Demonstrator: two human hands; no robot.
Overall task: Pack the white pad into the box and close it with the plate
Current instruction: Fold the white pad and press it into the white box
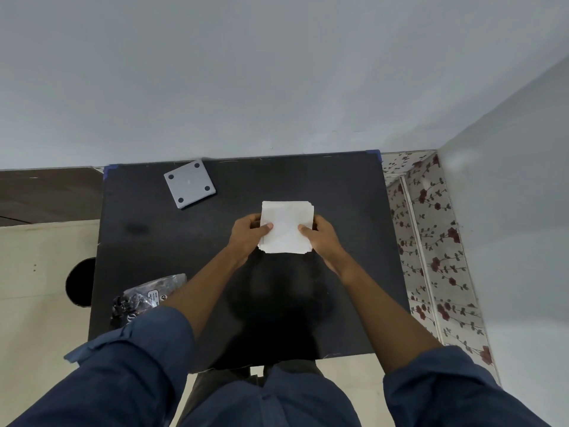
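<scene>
A: Both hands, left hand (246, 234) and right hand (321, 237), pinch the white pad (286, 226) by its side edges, mid-worktop (338, 186).

B: Keep it level and the layers squared. Plate (189, 184) lies far left.

A: Box? Can't see one; maybe under the pad. Bag (144, 298) contents unclear.

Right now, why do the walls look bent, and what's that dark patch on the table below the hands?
Head view: the wide-angle lens bows the wall and table edges; the dark patch looks like the person's own shadow, cast from above; the white pad is bright, its texture washed out.
</scene>
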